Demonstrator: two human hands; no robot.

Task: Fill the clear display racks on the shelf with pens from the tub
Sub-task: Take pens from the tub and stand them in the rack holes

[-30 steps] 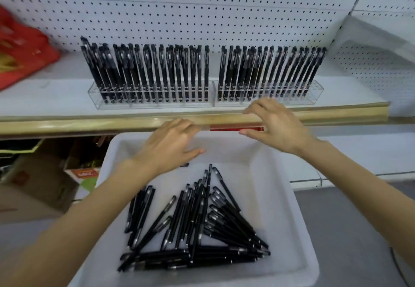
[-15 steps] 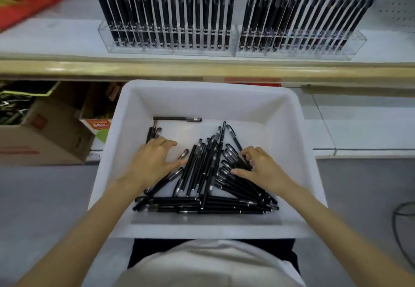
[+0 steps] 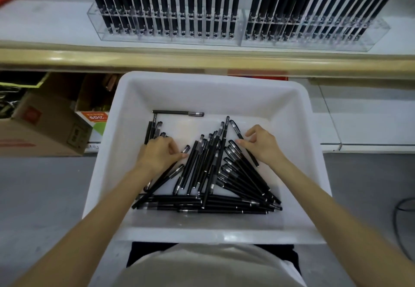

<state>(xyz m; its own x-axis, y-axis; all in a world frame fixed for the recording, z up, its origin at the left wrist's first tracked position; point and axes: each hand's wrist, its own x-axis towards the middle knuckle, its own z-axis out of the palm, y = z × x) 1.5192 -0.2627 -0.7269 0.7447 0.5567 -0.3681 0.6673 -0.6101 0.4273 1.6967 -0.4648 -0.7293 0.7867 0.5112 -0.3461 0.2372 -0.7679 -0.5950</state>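
A: Far side?
B: White shelf [image 3: 45, 24], pale yellowish front edge [image 3: 134, 60].
A: Beneath, left?
B: Cardboard boxes [image 3: 45, 129], stacked close.
A: Floor?
B: Grey floor [image 3: 45, 197]; black cable [image 3: 402, 208], right.

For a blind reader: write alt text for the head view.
The left hand and right hand reach into a white tub, touching loose black pens. Beyond it, two clear racks on the shelf stand packed.
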